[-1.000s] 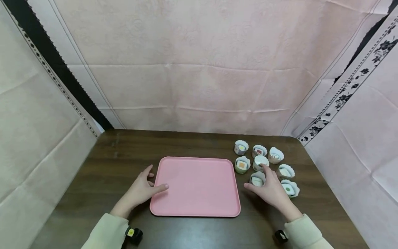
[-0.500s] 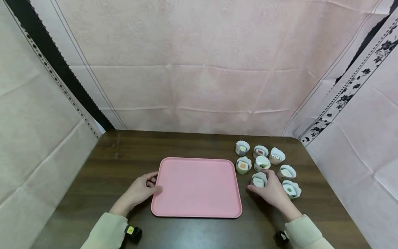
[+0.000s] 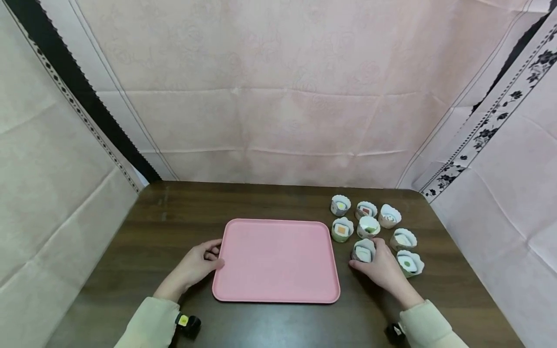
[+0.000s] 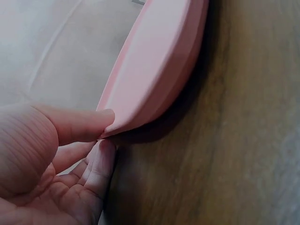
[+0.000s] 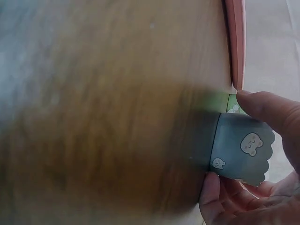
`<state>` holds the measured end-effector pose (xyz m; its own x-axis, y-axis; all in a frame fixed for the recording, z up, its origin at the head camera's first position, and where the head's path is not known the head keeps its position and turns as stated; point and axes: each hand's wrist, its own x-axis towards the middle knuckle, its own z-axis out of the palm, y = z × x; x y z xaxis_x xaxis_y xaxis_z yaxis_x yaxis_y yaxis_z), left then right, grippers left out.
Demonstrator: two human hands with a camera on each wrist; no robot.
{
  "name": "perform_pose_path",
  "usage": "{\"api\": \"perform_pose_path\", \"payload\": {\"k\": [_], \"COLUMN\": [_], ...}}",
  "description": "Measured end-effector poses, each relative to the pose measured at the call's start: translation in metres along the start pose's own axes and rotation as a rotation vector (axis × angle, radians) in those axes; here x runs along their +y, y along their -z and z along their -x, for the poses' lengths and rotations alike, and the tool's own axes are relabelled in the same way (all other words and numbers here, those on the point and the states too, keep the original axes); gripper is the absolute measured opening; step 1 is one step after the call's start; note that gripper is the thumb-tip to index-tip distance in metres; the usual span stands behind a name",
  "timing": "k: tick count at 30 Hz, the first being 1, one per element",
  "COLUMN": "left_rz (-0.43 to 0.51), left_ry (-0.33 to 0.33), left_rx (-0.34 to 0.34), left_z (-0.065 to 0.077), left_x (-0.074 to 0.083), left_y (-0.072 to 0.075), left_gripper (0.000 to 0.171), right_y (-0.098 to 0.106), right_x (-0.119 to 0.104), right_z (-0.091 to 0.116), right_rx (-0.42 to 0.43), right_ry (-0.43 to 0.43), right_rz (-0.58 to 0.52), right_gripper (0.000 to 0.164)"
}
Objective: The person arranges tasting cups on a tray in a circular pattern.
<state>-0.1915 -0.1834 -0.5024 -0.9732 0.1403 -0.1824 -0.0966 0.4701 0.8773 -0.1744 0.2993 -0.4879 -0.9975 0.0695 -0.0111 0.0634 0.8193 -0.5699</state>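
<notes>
My left hand pinches the left rim of a pink rectangular tray, which lies on the table. In the left wrist view the thumb rests on top of the rim, with fingertips under it. My right hand holds a grey-blue paper baking cup right of the tray. The right wrist view shows bear faces printed on this cup, its scalloped rim, and my thumb and fingers on opposite sides of it. Inside the cup is a pale piece.
Several similar scalloped cups stand behind and right of the held one, among them a green one with an orange square and one with a green dot. Dark brown wooden table; pale cloth hangs around it.
My left thumb has drawn back from over the tray to its rim, and the fingers have curled in. My right fingers have closed in around the grey-blue cup.
</notes>
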Motion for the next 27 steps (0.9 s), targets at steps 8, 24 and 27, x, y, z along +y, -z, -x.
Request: {"api": "perform_pose_path", "payload": {"k": [8,24,27], "left_rz": [0.008,0.021,0.014], "left_ry": [0.019,0.028,0.018], "left_rx": [0.032,0.04,0.047], "left_z": [0.0039,0.0046,0.0019], "left_x": [-0.0043,-0.0071,-0.0047], "left_y": [0.0012,-0.0052,-0.0047], "left_gripper": [0.057,0.055,0.055], "right_y": [-0.0025,-0.0017,0.0002], "right_x": [-0.0044,-0.0047,-0.0067], "right_z": [-0.0024,0.0039,0.0027], "right_rx": [-0.019,-0.039,-0.037], "right_ry": [-0.001,0.005,0.01], "right_rz": [0.013,0.022,0.023], "right_gripper": [0.08,0.073,0.073]}}
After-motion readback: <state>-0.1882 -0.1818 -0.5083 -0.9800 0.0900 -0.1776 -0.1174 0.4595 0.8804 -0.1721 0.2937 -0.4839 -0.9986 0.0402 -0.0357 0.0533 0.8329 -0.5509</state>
